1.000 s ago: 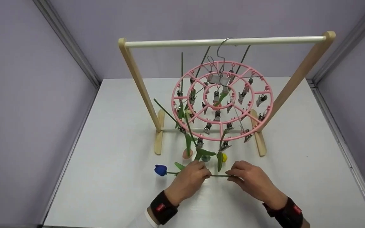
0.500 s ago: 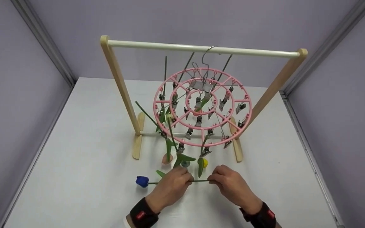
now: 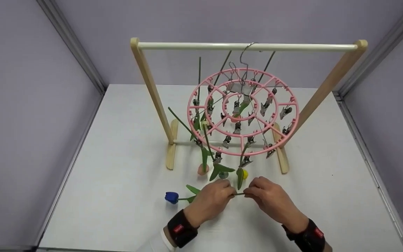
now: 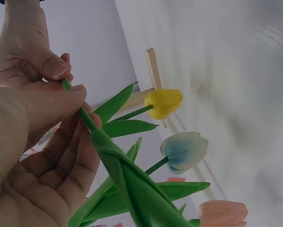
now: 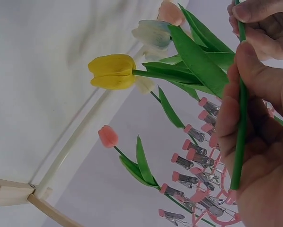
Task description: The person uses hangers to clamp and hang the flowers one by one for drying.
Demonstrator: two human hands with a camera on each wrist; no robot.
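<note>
On the white counter (image 3: 124,182), a blue tulip (image 3: 171,197) lay at about 9 o'clock from the left hand (image 3: 211,200), its green stem (image 3: 239,194) running rightward level with the counter's near edge. The left hand's grip was pinched around that stem, thumb and fingers curled over it, as the left wrist view showed closely. Just to the right, the right hand (image 3: 269,200) held the stem's free end, its grip pressed around the thin green rod; the two hands were nearly touching.

At 12 o'clock from the hands, a pink round clip hanger (image 3: 242,111) hung by its hook from a wooden rack (image 3: 247,46). Tulips dangled head-down from its clips: a peach tulip (image 3: 203,169), a pale blue tulip (image 3: 223,175), and a yellow tulip (image 3: 245,173) just above the hands.
</note>
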